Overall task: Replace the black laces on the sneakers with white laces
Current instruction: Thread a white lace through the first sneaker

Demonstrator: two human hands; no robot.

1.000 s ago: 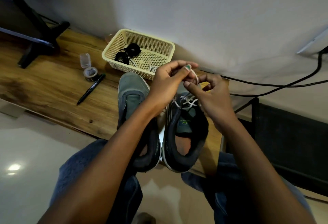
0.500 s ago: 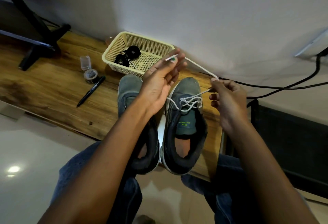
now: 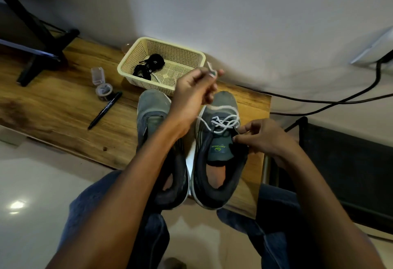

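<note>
Head view, single entry.

Left hand [image 3: 192,92]: raised beyond the shoes, fingertips pinched on the free end of the white lace [image 3: 223,119]; the tip shows just above the fingers, blurred.

Right hand [image 3: 263,139]: low, at the near right side of the right sneaker [image 3: 217,158], fingers curled at the eyelet row; whether they hold lace or only press the upper cannot be told.

White lace: crossed through the lower eyelets of the right sneaker, between the two hands, one strand rising to the left hand.

Left sneaker [image 3: 153,124]: under the left forearm, no lace visible on it.

Basket [image 3: 127,66]: beyond the left hand, holding the black laces [image 3: 151,64].

Pen [image 3: 104,112], tape roll [image 3: 104,91]: on the wooden board [image 3: 53,107], well left of the left hand.

Step in hand, as judged: threading the right sneaker, part-way up. Next move likely calls for drawing the strand snug, then feeding its tip into the next open eyelet while the right hand steadies the upper.
</note>
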